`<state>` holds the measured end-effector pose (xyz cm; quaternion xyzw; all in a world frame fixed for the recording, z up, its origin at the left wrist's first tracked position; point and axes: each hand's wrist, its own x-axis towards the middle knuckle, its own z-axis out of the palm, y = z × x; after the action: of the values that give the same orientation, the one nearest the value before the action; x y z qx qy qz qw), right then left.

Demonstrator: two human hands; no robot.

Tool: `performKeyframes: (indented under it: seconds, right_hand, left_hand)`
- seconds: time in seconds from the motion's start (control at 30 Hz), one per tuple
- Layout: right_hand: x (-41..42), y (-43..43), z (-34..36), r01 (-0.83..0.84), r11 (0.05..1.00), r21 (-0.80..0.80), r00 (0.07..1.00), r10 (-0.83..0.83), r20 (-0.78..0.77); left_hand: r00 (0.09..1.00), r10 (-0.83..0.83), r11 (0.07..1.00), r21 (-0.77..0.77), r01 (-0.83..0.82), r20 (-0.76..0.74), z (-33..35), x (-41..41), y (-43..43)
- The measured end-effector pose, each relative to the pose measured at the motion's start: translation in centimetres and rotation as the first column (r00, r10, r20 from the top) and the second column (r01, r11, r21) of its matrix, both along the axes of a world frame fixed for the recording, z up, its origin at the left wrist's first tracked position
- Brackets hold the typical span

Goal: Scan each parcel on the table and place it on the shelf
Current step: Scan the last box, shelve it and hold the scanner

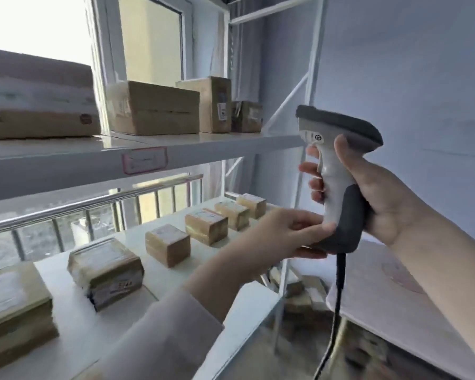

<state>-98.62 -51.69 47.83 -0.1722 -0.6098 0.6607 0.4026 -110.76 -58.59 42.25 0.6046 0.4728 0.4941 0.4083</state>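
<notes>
The scanner (pixel 337 171) stands nearly upright in the air in front of the rack, its long axis running up and down along the handle. Its head is at the top, with the front end facing left toward the upper shelf (pixel 203 144). It is light grey with a dark hood over the head and a dark grip at the bottom. A black cable (pixel 337 292) hangs down from its base.

The right hand (pixel 381 204) is wrapped round the handle, thumb behind the head and fingers curled across the front. The left hand (pixel 283 231), reaching out of a pale sleeve (pixel 162 338), pinches the dark base between thumb and fingers.

A row of small parcels (pixel 167 244), brown and taped, sits spaced apart on the white lower shelf (pixel 159 272). Bigger parcels (pixel 154 108) stand on the upper shelf, whose front edge carries a pink-framed label (pixel 144 160). Behind the rack are a bright window (pixel 39 23) and a metal railing (pixel 93 204). To the right is a plain pale wall (pixel 409 64), with the corner of a white table (pixel 390 305) below it. Some boxes (pixel 302 294) lie on the floor beside the rack.
</notes>
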Motion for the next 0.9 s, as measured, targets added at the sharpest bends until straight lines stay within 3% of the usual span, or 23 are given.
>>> performKeyframes:
  seconds: [0.37,0.9]
  right_hand:
    - [10.5,11.1,-3.9,0.419,0.905,0.074,0.898,-0.425,0.112]
    - [22.7,26.5,-11.7,0.77,0.635,-0.056,0.636,-0.761,0.125]
  left_hand:
    - [0.968,-0.182,0.983,0.002,0.185,0.174,-4.8,10.3,14.9]
    - [0.89,-0.43,0.89,-0.091,0.446,0.154,-11.2,21.7,34.2]
